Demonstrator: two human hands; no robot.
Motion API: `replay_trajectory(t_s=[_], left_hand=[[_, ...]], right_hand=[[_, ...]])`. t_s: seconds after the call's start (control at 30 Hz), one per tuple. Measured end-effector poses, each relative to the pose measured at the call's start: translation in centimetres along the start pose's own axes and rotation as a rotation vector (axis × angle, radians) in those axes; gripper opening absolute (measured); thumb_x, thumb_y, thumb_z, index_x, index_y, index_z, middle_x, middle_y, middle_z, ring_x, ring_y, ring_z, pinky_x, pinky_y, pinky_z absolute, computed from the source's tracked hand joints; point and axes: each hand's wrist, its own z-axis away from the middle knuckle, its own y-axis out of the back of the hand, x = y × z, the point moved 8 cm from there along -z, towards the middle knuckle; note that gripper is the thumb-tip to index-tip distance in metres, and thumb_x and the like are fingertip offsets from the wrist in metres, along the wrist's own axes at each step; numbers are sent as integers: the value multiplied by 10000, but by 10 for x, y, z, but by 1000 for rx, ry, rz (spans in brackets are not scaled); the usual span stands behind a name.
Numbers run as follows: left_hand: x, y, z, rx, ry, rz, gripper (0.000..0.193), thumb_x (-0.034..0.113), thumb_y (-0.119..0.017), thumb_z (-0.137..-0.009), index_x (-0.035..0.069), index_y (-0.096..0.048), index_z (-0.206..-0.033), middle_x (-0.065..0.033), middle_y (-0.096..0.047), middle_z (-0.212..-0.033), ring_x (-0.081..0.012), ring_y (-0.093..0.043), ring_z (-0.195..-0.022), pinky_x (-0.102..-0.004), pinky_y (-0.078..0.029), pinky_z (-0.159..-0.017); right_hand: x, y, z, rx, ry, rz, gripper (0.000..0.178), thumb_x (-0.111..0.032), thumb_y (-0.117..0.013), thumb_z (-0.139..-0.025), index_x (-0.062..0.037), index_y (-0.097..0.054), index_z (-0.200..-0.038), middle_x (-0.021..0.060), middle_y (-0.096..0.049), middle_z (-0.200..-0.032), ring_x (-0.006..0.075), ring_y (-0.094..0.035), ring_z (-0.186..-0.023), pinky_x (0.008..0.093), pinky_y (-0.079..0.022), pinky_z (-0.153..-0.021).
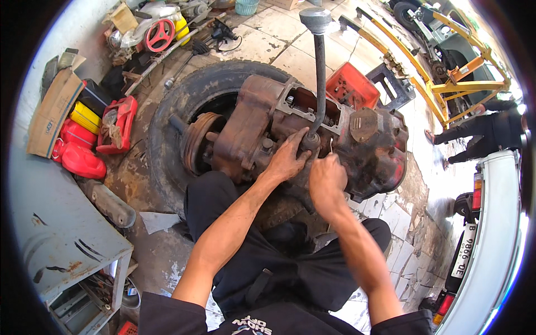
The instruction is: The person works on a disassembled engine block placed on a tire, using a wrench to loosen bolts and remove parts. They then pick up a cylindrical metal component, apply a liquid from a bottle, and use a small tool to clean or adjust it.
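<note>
A rusty brown gearbox (245,120) lies in front of me, against a large tyre. From it rises a long gear lever (320,75) with a round, flat-topped knob. My left hand (287,159) grips the lever's base, its fingers and thumb on either side. Just to the right, my right hand (328,181) is closed in a fist. A thin, pale metal tool (331,146) sticks up out of that fist; its working end and exact kind are hidden. Behind the lever, a rectangular opening (304,103) shows the inside of the gearbox.
The tyre (167,151) lies flat on the floor. Beyond the gearbox are a red crate (352,85) and a yellow steel frame (446,89). Red containers (84,159) and a grey metal cabinet (67,240) stand at left. Another person (483,131) and a white vehicle (494,223) are at right.
</note>
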Motion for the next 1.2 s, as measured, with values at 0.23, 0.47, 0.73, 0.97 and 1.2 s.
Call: replay_trajectory(t_s=[0.23, 0.47, 0.73, 0.97, 1.2], left_hand=[[-2, 1, 1, 17, 4, -17, 680, 215, -665, -861, 60, -339, -1436, -227, -444, -1404, -364, -422, -1313, -417, -343, -1090], [-1, 2, -4, -5, 84, -17, 653, 239, -673, -861, 90, -364, -1416, -225, -492, -1345, -363, -467, -1261, -418, -382, -1053], [-3, 2, -9, -37, 76, -6, 667, 237, -673, -861, 61, -355, -1420, -217, -476, -1366, -343, -458, -1279, -399, -377, -1063], [0, 4, -7, -41, 101, -19, 670, 248, -683, -857, 49, -367, -1413, -215, -484, -1365, -339, -477, -1267, -393, -379, -1061], [-2, 7, -6, -33, 94, -10, 644, 235, -686, -858, 56, -389, -1400, -208, -539, -1309, -327, -518, -1227, -389, -408, -1025]], right_hand=[[12, -9, 44, 4, -175, -395, 600, -44, -659, -759, 116, -456, -1301, 225, -590, -1134, 335, -684, -884, 361, -587, -712], [88, 43, 12, -12, -103, -359, 225, -107, -648, -744, 32, -646, -921, 256, -662, -925, 386, -661, -890, 450, -543, -799], [112, 54, -58, -149, 24, -199, 259, -159, -663, -723, 44, -685, -882, 242, -677, -934, 367, -661, -933, 437, -546, -802], [101, 41, -109, -353, 229, -95, 210, -157, -660, -687, -13, -710, -830, 192, -689, -870, 334, -675, -837, 423, -532, -693], [64, 45, -105, -328, 253, -24, 182, -110, -578, -779, -29, -718, -863, 149, -713, -844, 259, -708, -743, 410, -565, -615]])
